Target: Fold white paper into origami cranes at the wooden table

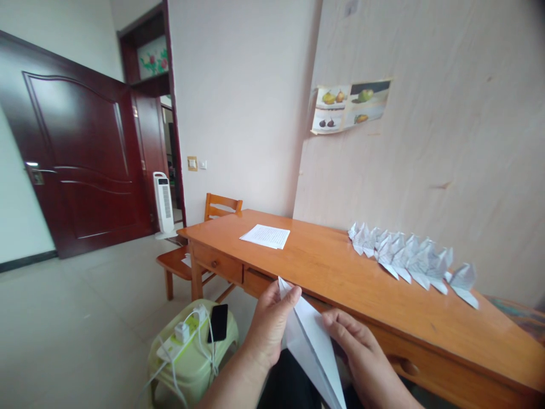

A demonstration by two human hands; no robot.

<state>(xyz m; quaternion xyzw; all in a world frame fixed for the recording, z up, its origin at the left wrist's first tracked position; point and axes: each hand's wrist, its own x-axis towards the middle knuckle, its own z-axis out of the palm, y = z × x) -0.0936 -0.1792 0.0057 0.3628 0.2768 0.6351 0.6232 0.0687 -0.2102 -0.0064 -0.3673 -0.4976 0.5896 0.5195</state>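
Note:
Both my hands hold a folded white paper, a long pointed shape, just in front of the wooden desk's near edge. My left hand pinches its upper tip between thumb and fingers. My right hand grips the right side of the paper, fingers curled over the fold. On the desk a row of several finished folded paper figures stands along the wall side. A flat stack of printed sheets lies near the desk's far end.
A wooden chair stands at the desk's far end. A green plastic stool at my lower left carries a power strip with chargers and a black phone. A dark red door and a white tower heater are at left.

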